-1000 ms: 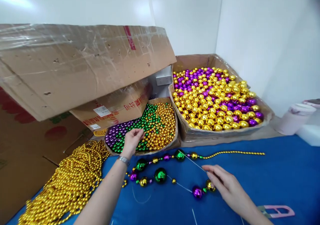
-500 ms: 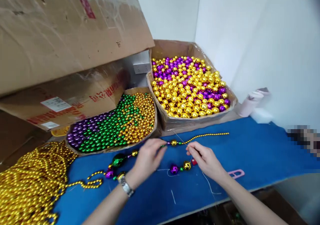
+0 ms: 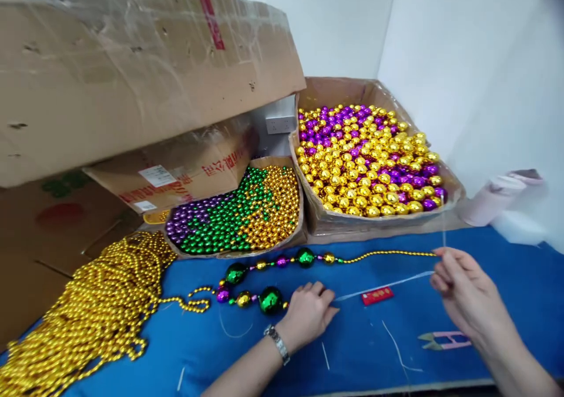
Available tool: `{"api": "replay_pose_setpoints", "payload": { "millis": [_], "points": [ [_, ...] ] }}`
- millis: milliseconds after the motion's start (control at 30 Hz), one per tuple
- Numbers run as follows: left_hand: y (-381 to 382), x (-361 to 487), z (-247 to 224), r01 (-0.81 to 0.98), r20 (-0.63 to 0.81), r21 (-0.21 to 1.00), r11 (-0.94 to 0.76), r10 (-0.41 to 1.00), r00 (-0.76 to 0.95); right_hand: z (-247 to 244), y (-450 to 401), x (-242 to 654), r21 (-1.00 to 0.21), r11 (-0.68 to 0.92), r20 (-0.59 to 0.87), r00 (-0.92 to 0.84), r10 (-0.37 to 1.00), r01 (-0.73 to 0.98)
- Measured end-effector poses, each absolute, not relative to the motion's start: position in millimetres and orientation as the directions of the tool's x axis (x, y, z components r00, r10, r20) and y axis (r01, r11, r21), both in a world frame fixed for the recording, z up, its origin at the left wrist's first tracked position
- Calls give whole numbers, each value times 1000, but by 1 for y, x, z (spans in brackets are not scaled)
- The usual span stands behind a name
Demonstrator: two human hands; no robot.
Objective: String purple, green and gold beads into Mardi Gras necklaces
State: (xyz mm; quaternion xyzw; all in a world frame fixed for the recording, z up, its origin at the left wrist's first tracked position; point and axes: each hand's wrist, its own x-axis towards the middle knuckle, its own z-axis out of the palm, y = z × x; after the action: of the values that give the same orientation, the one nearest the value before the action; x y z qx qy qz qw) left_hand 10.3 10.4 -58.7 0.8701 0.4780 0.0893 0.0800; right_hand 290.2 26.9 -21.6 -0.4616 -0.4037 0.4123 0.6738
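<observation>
My left hand (image 3: 309,313), with a watch on its wrist, is closed over the near end of a bead strand (image 3: 269,300) of green, gold and purple balls; the beads under it are hidden. From its fingers a white thread (image 3: 388,283) runs taut to my right hand (image 3: 465,288). The right fingers pinch the thread, and a thin needle-like piece (image 3: 443,226) sticks up from them. A chain of small gold beads (image 3: 388,253) runs from the strand's far side to the right fingertips; whether they grip it I cannot tell.
Pink-handled thread snips (image 3: 445,340) and a red packet (image 3: 377,296) lie on the blue cloth (image 3: 361,350) with thread scraps. Gold bead chains (image 3: 101,291) are heaped left. Behind stand a box of small beads (image 3: 304,221) and a box of larger balls (image 3: 324,225). A pink bottle (image 3: 491,200) stands right.
My right hand has moved right, drawing the thread out. My left hand has dropped onto the strand's near end, and the loose purple and gold balls are out of sight. The view has shifted left.
</observation>
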Motion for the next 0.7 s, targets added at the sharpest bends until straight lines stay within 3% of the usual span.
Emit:
{"api": "replay_pose_setpoints", "payload": {
  "millis": [233, 400, 500, 567, 700],
  "points": [
    [18, -40, -57, 850, 79, 188, -493, 870, 487, -31, 34, 297, -920, 252, 101, 438, 893, -302],
    [20, -54, -46, 816, 97, 246, -523, 851, 516, -19, 30, 285, -919, 239, 98, 407, 908, -313],
    [15, -71, -22, 784, 153, 347, -514, 856, 494, -13, 26, 279, -924, 238, 105, 401, 910, -298],
    [17, -92, 0, 781, 238, 427, -456, 890, 389, -12, 23, 275, -924, 239, 109, 394, 913, -299],
    [42, -162, 45, 881, 416, 451, -144, 907, -65, -23, 22, 264, -939, 210, 93, 387, 917, -271]
  ]
}}
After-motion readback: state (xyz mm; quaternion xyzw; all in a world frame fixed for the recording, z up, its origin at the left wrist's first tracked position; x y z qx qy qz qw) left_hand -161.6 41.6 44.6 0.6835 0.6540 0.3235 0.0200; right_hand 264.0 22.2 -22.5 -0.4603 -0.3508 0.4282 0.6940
